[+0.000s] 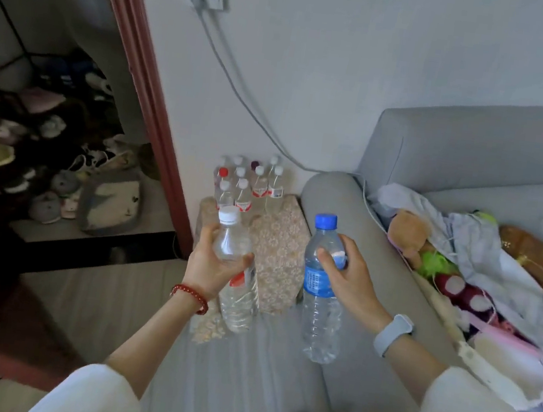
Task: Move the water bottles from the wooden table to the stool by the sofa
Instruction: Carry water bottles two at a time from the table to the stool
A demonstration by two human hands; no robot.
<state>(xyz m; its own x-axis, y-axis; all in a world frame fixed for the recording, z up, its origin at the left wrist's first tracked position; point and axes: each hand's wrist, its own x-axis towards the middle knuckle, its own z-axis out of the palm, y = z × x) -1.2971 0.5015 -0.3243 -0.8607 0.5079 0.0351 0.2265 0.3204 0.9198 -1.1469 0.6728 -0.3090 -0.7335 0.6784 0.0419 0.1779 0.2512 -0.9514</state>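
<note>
Each hand, left hand (210, 263) and right hand (347, 278), grips a bottle upright.

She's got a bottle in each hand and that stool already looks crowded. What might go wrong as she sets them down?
The bottles at the stool's back stand packed together, so a nudge may topple several. With the left hand and right hand both full, neither can steady them. The patterned cover looks soft, so bottles may stand unsteadily.
</note>
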